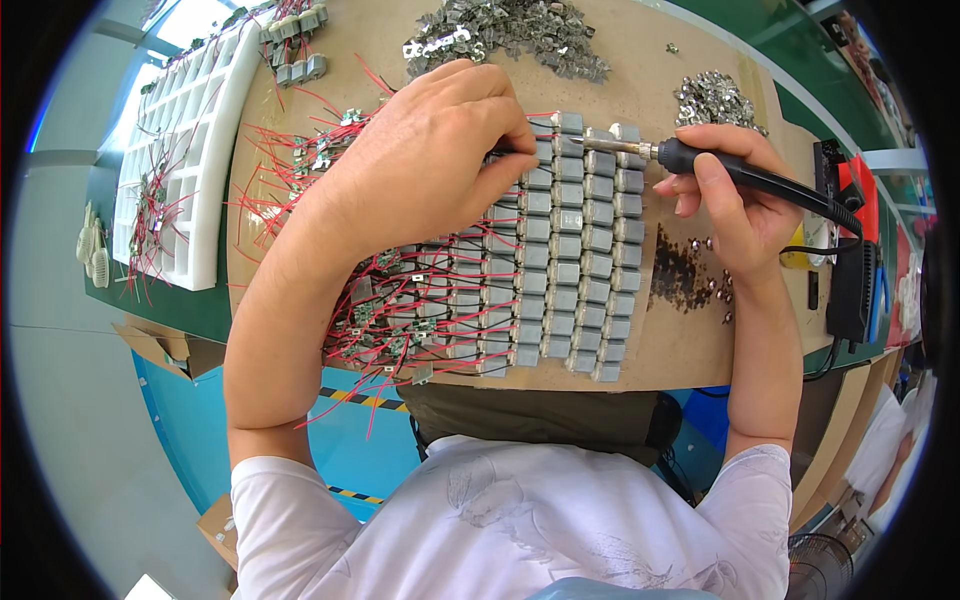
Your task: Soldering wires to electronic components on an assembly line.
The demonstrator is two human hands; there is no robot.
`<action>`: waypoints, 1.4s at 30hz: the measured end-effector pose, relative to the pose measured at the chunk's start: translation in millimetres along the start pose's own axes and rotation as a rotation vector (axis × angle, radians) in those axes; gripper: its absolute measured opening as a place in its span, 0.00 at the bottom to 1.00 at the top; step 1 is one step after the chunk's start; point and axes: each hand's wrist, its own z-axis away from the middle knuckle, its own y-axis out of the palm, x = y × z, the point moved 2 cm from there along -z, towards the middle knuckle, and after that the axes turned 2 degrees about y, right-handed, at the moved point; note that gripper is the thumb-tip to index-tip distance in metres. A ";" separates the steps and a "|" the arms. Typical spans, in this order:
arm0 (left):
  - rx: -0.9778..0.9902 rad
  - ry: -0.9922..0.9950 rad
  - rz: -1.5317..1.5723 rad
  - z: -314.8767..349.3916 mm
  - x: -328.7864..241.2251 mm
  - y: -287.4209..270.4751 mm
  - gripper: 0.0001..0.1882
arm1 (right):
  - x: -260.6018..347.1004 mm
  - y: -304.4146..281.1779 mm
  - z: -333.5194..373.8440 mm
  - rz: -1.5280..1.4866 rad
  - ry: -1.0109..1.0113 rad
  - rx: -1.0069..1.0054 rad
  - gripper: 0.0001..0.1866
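My right hand (740, 215) holds a soldering iron (735, 168) by its black handle, with the metal tip pointing left over the upper end of the motor rows. Close to that tip, my left hand (430, 150) has thumb and fingers pinched together above the motors. Whatever is between those fingertips is hidden. Small grey motors (566, 247) stand side by side in several rows on a brown board. Red and black wires (480, 275) run from them to the left, ending among small green circuit boards (385, 345), partly covered by my left forearm.
Heaps of small metal parts lie at the back: flat grey pieces (520, 35) and shiny round ones (712, 100). Brown solder residue (680, 270) marks the board at right. A white compartment tray (205, 180) stands left; a black box-shaped device (848, 290) sits right, beside the iron's cable.
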 end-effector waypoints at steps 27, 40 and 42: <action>0.072 0.062 -0.214 -8.1 -16.1 4.4 0.05 | 0.7 1.3 -0.1 -0.003 0.002 -0.029 0.10; -0.208 0.024 -0.012 -8.0 -1.9 9.9 0.07 | 1.7 -1.6 1.1 -0.005 0.013 -0.043 0.10; -0.206 0.037 -0.021 -7.7 -0.5 10.5 0.06 | 1.3 -1.8 0.9 -0.007 0.008 -0.039 0.10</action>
